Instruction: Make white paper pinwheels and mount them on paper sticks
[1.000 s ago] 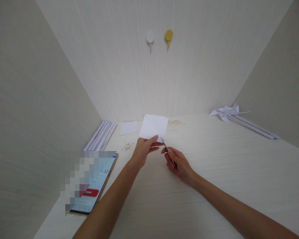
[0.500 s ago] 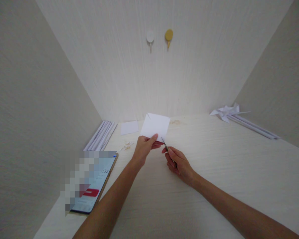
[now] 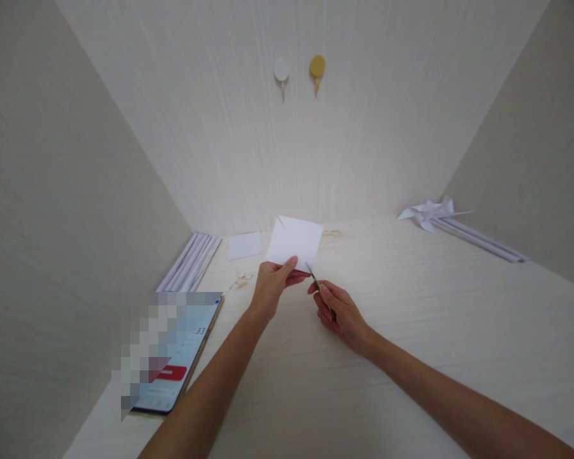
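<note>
Compared with one second ago, your hands have moved only a little: the white paper square [image 3: 294, 241] is now slightly more to the left and tilted a bit more, and the timer on the phone [image 3: 175, 357] shows 33 instead of 32. Your left hand [image 3: 272, 287] is held above the table and pinches the lower edge of the paper square between the thumb and the fingers, so the sheet stands up, lifted off the table [image 3: 411, 331]. Your right hand [image 3: 339, 310] is closed around small scissors [image 3: 314, 280], and the blade tips touch the lower right edge of the paper; how wide the blades are open, I cannot tell. The table is a pale wood surface, closed in by light walls at the left, back and right. At the far left lie rolled paper sticks [image 3: 190, 261], with a smaller paper piece [image 3: 245, 245] beside them and small scraps [image 3: 242, 280] near it. A finished paper pinwheel [image 3: 428, 213] lies at the far right. Two round hooks [image 3: 299, 69], one white and one yellow, are fixed on the back wall.
</note>
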Motion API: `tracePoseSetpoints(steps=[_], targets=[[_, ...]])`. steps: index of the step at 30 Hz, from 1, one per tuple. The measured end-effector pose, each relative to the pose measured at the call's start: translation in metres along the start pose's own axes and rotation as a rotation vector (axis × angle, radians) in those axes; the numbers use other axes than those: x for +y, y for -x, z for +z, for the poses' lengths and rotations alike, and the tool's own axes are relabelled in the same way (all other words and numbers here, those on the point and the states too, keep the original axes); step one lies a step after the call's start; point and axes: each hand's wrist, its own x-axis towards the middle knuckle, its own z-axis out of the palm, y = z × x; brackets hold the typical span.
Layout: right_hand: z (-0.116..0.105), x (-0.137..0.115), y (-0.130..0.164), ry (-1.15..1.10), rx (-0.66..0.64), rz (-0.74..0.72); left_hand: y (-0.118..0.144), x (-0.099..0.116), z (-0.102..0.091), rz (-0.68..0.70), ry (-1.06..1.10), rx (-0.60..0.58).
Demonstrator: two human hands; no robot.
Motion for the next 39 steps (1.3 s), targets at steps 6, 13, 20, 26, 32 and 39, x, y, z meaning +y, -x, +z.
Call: tracePoseSetpoints(steps=[6,13,20,26,32,39], targets=[[0.0001,0.0005,0.0,0.001,0.008,-0.007,0.0019,0.0018,0.0009,-0.02,-0.018,0.004],[0.0001,0.0006,0.0003,0.023,0.008,-0.018,0.0027,0.0053,0.0001,-0.02,-0.144,0.024],[0.0002,0.0007,0.0,-0.009,0.018,-0.013,0.005,0.0075,0.0006,-0.018,-0.241,-0.058],[0.0016,-0.0027,0.0003,-0.037,0.033,-0.019,0.0078,0.006,0.0035,-0.046,-0.25,-0.112],[-0.0007,-0.0011,-0.0001,-0.024,0.046,-0.011,0.0057,0.0048,0.0025,-0.036,-0.261,-0.098],[-0.0008,-0.0014,-0.0001,-0.028,0.037,-0.004,0.0053,0.0014,0.0004,-0.002,-0.277,-0.119]])
